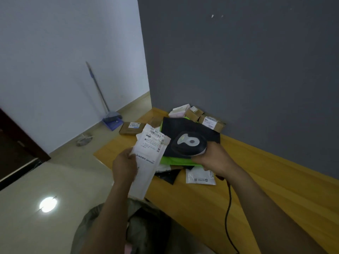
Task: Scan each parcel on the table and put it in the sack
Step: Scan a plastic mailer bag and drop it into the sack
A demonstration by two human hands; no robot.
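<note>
My left hand (124, 166) grips a white mailer parcel (149, 158) by its left edge, label side up, above the table's near left corner. My right hand (213, 158) holds a black and grey barcode scanner (189, 143), its head pointing at the parcel's label. The scanner's black cable (227, 213) hangs down along my right forearm. Below my left arm the grey-green sack (146, 226) stands open on the floor. More parcels lie on the yellow table (238, 189): a black bag (190, 129), a green bag (176, 160), a small white mailer (200, 176).
Cardboard boxes (212, 121) and a pink-white box (178, 110) sit at the table's far end against the grey wall. A flat brown box (131, 128) lies at the far left edge. A broom with a blue dustpan (111, 121) leans on the white wall.
</note>
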